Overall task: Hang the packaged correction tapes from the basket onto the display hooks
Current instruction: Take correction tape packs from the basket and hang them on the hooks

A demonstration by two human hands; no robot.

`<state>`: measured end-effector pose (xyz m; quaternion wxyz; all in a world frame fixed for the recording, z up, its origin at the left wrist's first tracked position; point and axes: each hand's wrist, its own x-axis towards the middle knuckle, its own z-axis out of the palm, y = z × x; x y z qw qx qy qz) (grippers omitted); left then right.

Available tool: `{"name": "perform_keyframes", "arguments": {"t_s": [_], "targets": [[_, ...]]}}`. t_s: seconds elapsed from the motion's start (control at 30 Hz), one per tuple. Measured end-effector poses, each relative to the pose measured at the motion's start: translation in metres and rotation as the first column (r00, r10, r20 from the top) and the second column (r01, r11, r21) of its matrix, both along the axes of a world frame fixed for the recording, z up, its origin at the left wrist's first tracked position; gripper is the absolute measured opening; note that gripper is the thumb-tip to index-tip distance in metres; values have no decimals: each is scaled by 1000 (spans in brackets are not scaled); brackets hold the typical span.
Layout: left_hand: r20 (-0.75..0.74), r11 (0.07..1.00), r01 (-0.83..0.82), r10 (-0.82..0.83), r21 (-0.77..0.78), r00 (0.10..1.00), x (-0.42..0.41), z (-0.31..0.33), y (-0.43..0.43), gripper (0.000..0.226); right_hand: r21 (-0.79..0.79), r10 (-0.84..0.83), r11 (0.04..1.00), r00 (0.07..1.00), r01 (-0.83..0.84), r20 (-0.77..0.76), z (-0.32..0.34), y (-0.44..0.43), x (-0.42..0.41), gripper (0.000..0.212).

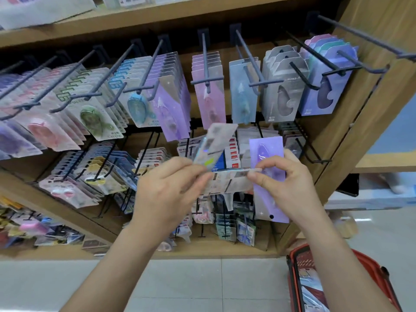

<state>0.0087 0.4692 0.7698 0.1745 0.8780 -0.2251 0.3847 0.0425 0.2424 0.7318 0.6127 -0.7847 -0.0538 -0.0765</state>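
Left hand is mid-frame with fingers curled narrow, pinching a blurred tilted pack that sticks up toward 1 o'clock from the fingertips. The same fingertips meet the left end of a flat pack, which lies horizontal and edge-on between the two hands. Cannot tell which hand carries it.

Right hand is at 3 o'clock of the left, fingers curled round a purple pack. That pack is held upright with its hang hole at the 6 o'clock end. The right thumb tip touches the flat pack's right end. Both hands are in front of the display, apart from the hooks.

Red basket sits at 5 o'clock of frame, down at floor level and partly behind the right forearm. More packs lie inside it, too blurred to read.

The black hooks run in a row from 10 to 2 o'clock, carrying hung packs in pink, blue, purple, green and grey. One long hook juts out at 1 o'clock. Lower rows of smaller pegs with packaged stock sit behind and below the hands, from 9 round to 6 o'clock.

Wooden shelf is at 12 o'clock and a wooden side panel at 3 o'clock. Light tiled floor is at 6 o'clock.
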Motion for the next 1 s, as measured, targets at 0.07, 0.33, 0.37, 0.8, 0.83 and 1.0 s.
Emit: {"name": "perform_keyframes", "arguments": {"t_s": [0.07, 0.33, 0.37, 0.8, 0.83, 1.0], "targets": [[53, 998, -65, 65, -4, 996, -2, 4, 8, 10, 6, 7, 1000, 1000, -6, -26, -3, -3, 0, 17], [139, 959, -68, 30, 274, 990, -20, -7, -2, 28, 401, 95, 916, 963, 14, -253, -1, 17, -1, 21], [117, 960, -45, 13, 277, 993, -21, -13, -8, 23, 487, 138, 873, 954, 11, -268, -1, 24, -2, 16], [-263, 975, -120, 68, -189, 962, -37, -17, 3, 11, 692, 352, 715, 907, -101, -232, 3, 67, -17, 17], [-277, 965, -141, 76, -221, 958, -38, -14, 5, 18, 678, 356, 725, 907, -117, -224, 4, 71, -18, 18], [-466, 811, -367, 134, -455, 875, -42, -5, 25, 74, 591, 355, 784, 919, -192, -172, 10, 91, -22, 15]]}}
